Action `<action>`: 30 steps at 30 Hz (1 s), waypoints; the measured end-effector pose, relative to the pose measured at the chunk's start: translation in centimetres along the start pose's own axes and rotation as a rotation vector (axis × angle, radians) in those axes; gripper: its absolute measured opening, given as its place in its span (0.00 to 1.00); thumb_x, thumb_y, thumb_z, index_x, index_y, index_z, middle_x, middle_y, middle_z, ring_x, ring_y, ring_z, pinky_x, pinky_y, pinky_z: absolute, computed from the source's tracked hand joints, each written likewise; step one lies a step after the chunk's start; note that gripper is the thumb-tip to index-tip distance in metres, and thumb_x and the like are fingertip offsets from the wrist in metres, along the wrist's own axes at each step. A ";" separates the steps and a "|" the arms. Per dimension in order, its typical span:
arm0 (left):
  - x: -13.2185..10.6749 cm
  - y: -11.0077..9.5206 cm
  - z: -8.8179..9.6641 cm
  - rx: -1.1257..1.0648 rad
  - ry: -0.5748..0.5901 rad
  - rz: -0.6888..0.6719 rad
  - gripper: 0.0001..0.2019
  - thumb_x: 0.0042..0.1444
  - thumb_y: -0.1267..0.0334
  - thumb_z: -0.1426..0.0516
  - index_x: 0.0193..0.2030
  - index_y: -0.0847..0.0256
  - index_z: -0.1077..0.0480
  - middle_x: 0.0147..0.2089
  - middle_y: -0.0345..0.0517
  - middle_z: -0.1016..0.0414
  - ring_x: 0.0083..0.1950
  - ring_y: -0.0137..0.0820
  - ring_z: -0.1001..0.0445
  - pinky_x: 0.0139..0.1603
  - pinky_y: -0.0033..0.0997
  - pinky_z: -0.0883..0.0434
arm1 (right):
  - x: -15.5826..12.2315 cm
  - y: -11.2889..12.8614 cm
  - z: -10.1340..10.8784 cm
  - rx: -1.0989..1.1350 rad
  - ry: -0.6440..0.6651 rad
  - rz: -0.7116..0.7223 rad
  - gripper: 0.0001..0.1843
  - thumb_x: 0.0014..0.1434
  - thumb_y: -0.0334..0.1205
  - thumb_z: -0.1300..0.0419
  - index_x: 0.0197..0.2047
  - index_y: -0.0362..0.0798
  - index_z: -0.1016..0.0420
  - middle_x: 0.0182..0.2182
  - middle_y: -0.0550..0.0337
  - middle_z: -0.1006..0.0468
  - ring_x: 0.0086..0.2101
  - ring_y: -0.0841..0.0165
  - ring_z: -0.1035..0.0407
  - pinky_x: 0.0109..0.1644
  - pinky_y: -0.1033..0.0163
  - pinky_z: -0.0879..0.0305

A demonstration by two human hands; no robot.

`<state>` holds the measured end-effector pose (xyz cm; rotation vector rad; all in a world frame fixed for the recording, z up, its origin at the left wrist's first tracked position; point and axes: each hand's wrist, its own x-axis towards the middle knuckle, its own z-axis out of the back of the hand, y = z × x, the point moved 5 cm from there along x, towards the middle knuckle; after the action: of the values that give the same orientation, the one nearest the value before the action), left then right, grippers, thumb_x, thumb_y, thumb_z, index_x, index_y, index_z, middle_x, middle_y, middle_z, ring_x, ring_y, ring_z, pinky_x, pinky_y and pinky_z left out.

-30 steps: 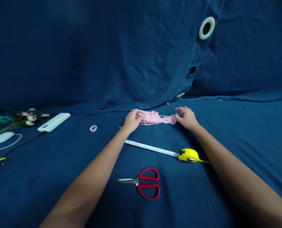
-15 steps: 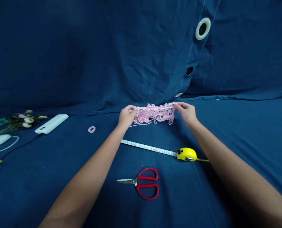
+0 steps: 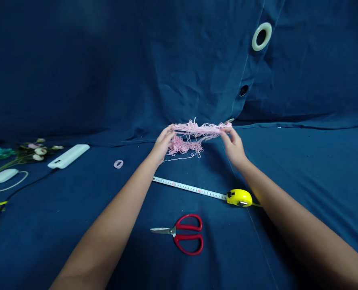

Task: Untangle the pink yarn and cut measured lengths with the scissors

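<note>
A tangle of pink yarn (image 3: 193,135) is stretched in the air between my two hands, above the blue cloth (image 3: 76,225). My left hand (image 3: 163,143) pinches its left end, and loose loops hang down beside those fingers. My right hand (image 3: 232,144) pinches the right end at about the same height. A yellow tape measure (image 3: 239,197) lies nearer to me with its white tape (image 3: 191,188) drawn out to the left. Red-handled scissors (image 3: 183,233) lie shut in front of it.
A small pink yarn ring (image 3: 118,164) lies left of my left hand. A white box (image 3: 68,155), artificial flowers (image 3: 30,150), a white device with a cord (image 3: 3,176) and a black cable sit at far left. Blue curtain with white eyelets (image 3: 261,36) hangs behind.
Both hands have lifted the pink yarn off the cloth and raised it, pulling it out between them. The tape measure and scissors have not moved.
</note>
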<state>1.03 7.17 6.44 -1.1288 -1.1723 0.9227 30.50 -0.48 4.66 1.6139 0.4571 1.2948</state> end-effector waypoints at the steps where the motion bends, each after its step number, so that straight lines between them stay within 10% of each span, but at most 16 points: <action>1: 0.1 0.6 0.4 0.072 -0.023 0.016 0.22 0.64 0.58 0.38 0.64 0.51 0.29 0.63 0.50 0.23 0.56 0.38 0.22 0.52 0.34 0.26 | -0.1 -0.7 0.0 -0.072 0.056 -0.001 0.15 0.64 0.50 0.35 0.52 0.54 0.23 0.58 0.56 0.22 0.60 0.62 0.29 0.65 0.54 0.32; 8: 1.0 2.1 2.8 0.565 -0.176 -0.049 0.15 0.53 0.63 0.33 0.48 0.58 0.24 0.49 0.50 0.22 0.42 0.36 0.24 0.46 0.34 0.29 | -1.4 -5.5 1.4 -0.484 0.184 0.012 0.26 0.62 0.46 0.36 0.62 0.53 0.25 0.57 0.50 0.23 0.54 0.56 0.27 0.63 0.46 0.32; 15: -0.7 1.8 6.3 0.778 0.173 0.319 0.19 0.29 0.58 0.22 0.23 0.53 0.28 0.24 0.41 0.26 0.26 0.37 0.31 0.31 0.31 0.38 | -1.4 -5.9 1.6 -0.533 0.200 0.011 0.15 0.64 0.47 0.40 0.51 0.52 0.20 0.48 0.53 0.20 0.50 0.58 0.26 0.62 0.48 0.32; 19: -3.7 1.3 6.4 0.986 0.320 0.082 0.14 0.49 0.54 0.30 0.23 0.53 0.29 0.31 0.47 0.25 0.35 0.41 0.29 0.38 0.33 0.36 | -1.1 -5.6 1.5 -0.508 0.224 -0.051 0.15 0.65 0.51 0.41 0.43 0.52 0.18 0.45 0.56 0.18 0.47 0.59 0.25 0.61 0.49 0.32; 26: -9.1 -0.9 7.6 0.606 0.310 0.025 0.11 0.64 0.49 0.42 0.44 0.53 0.29 0.36 0.43 0.21 0.35 0.37 0.28 0.39 0.34 0.34 | -4.9 3.5 -2.3 -0.380 0.845 -0.051 0.20 0.66 0.58 0.38 0.52 0.55 0.17 0.42 0.58 0.15 0.40 0.61 0.23 0.47 0.56 0.28; 30: -11.1 -1.6 8.8 0.420 0.248 -0.013 0.13 0.65 0.50 0.43 0.51 0.53 0.30 0.32 0.40 0.27 0.34 0.35 0.30 0.41 0.35 0.32 | -10.6 8.6 -5.5 -0.667 0.885 0.174 0.13 0.62 0.49 0.31 0.48 0.54 0.16 0.38 0.54 0.17 0.36 0.59 0.24 0.41 0.56 0.30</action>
<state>-9.60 -2.26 5.78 -0.8628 -0.7395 0.9355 19.46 -10.04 6.15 0.4828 0.3420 2.0055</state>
